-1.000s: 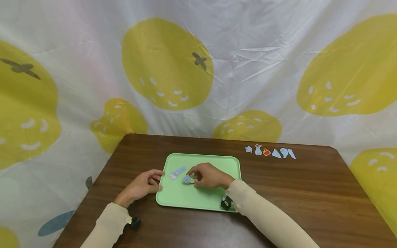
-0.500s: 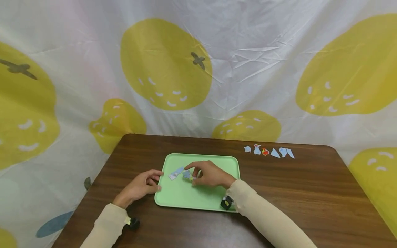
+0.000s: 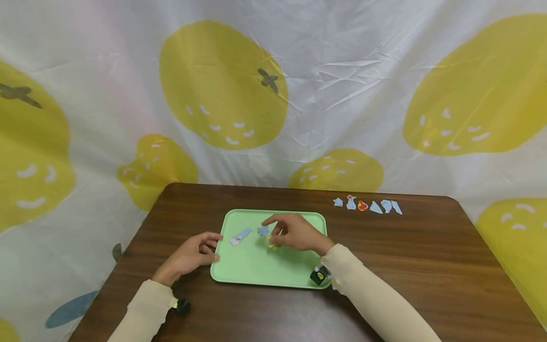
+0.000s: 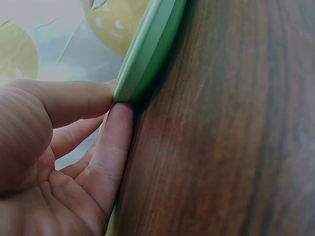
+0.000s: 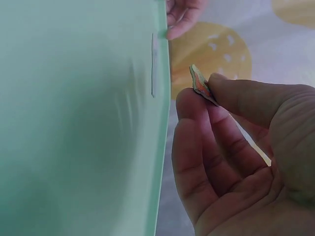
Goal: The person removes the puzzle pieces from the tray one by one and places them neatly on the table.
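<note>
A small flat printed piece, blue with yellow, is between the thumb and fingers of my right hand, above the middle of the tray. In the right wrist view, my thumb and fingertips pinch the printed piece by its end; whether it is a single piece I cannot tell. Another flat piece, long and pale blue, lies on the tray's left part. My left hand holds the green tray at its left edge, thumb against the rim and a finger by its underside.
Several flat printed cutouts, among them a red one, lie in a row at the table's back right. The brown wooden table extends around the tray. A curtain with yellow fruit print hangs behind the table.
My right hand has lifted the printed piece off the tray, moving slightly up and to the right. My left hand stays at the tray's edge; the head view has shifted slightly.
</note>
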`<state>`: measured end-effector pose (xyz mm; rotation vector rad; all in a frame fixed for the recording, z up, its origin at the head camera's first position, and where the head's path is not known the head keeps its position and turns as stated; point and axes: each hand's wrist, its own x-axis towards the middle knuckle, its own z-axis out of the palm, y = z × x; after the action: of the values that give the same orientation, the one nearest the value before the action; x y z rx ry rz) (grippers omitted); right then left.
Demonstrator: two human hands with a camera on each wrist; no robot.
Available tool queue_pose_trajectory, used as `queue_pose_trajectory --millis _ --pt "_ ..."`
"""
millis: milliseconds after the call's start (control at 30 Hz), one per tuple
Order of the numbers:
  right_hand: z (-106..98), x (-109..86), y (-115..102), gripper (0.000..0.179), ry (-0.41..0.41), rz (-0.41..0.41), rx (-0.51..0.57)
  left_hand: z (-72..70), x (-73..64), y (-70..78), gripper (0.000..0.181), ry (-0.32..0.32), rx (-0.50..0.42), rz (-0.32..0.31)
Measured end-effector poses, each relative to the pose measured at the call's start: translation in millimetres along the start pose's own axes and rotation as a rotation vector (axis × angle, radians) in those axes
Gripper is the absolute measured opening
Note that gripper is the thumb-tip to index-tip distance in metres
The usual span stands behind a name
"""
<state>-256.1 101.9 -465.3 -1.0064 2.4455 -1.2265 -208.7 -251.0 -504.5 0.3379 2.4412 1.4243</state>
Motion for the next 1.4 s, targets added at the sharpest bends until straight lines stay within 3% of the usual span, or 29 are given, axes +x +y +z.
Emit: queue_pose_trajectory --millis 233,433,733,1000,1400 --pt "-6.4 -10.2 4.7 0.038 0.012 -0.022 0.02 1.0 -1.8 0.5 0.057 0.0 0.0 0.003" --pt "-12.1 -19.8 8.3 0.04 0.035 -0.033 -0.031 0.1 -1.6 0.2 0.056 0.0 -0.004 0.012" --pt "-25.0 -33.0 12.0 0.037 0.095 -0.011 -0.036 -0.3 -2.1 -0.6 0.057 -0.002 -0.009 0.011" --pt "-34.2 -44.2 15.8 0.038 0.137 0.069 0.004 0.7 -0.3 -1.6 0.056 0.004 -0.007 0.011" --pt "-52.0 -59.0 20.5 0.035 0.183 0.085 0.005 -0.3 0.3 -2.2 0.055 0.007 -0.005 0.019"
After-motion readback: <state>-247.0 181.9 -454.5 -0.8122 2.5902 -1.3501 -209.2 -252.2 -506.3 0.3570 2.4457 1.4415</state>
